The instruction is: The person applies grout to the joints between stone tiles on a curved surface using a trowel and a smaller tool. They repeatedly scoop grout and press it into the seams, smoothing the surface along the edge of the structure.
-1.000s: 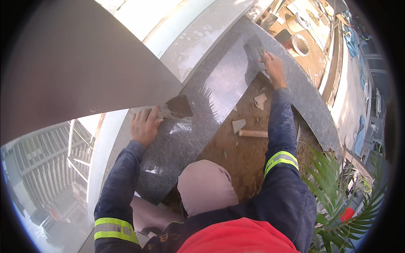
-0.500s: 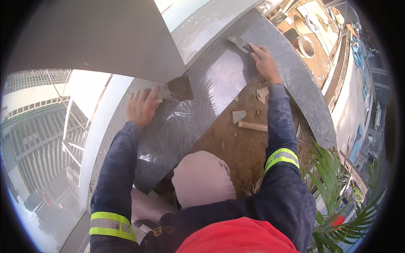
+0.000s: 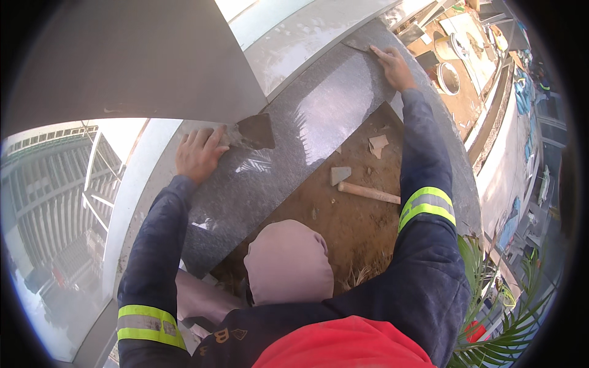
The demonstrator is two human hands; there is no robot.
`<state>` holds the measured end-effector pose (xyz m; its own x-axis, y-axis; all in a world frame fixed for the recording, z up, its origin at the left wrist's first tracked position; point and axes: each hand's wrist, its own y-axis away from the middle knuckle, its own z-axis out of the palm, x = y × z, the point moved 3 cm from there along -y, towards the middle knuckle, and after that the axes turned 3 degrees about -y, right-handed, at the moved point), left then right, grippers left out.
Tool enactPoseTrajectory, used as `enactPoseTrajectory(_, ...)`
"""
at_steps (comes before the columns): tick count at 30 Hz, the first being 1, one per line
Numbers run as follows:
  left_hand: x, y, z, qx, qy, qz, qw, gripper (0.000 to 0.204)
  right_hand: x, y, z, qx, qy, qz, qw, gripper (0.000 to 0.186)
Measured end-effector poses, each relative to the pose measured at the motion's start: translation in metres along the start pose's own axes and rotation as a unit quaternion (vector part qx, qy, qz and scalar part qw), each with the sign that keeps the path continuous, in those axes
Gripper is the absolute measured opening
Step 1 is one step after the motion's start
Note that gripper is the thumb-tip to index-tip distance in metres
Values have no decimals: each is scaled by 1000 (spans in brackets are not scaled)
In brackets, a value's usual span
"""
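Observation:
My left hand [image 3: 199, 153] is closed around a scraper [image 3: 256, 131], whose wide, dirt-stained blade lies on the dark grey stone slab [image 3: 276, 178] beside the corner of a grey panel. Farther up the slab, my right hand [image 3: 396, 69] grips a second scraper [image 3: 356, 46]; its thin blade lies low against the stone near the far end, and its handle is mostly hidden by my fingers. Sunlight falls in a bright patch on the slab between the two hands.
A grey box-like panel [image 3: 141, 61] blocks the upper left. Bare soil [image 3: 307, 208] below the slab holds a wooden tool handle [image 3: 368, 193], partly behind my right sleeve, and broken tile pieces [image 3: 378, 145]. Buckets [image 3: 448, 78] stand at upper right; palm leaves [image 3: 509, 325] reach in at lower right.
My right hand and its scraper have moved up and away along the slab, toward its far end. The left hand stays in nearly the same spot on the stone; the view has shifted slightly.

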<state>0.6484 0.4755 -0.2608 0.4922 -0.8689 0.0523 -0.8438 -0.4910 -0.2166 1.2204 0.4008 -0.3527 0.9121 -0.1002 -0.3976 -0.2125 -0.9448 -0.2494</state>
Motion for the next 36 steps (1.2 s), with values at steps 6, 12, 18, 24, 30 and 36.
enactPoseTrajectory(6, 2, -3, 0, 9, 10, 13, 1000, 54, 15, -13, -7, -75, 1, -10, 997, 49)
enactPoseTrajectory(12, 0, 1, -2, -7, -2, 0, 1000, 56, -17, -57, -38, -288, 79, 62, 952, 49)
enactPoseTrajectory(18, 2, -3, 3, 15, 9, 17, 1000, 52, -28, -54, -79, -346, 142, 131, 918, 44)
enactPoseTrajectory(24, 0, -3, 1, 26, -8, 23, 999, 51, -16, -25, -105, -185, 66, 142, 970, 40)
enactPoseTrajectory(30, -1, 1, 5, 17, -18, 24, 999, 52, -1, -45, -52, 35, 6, 313, 949, 49)
enactPoseTrajectory(36, -4, 4, 4, 23, -5, 26, 999, 51, -18, -86, -16, 111, -42, 400, 909, 48)
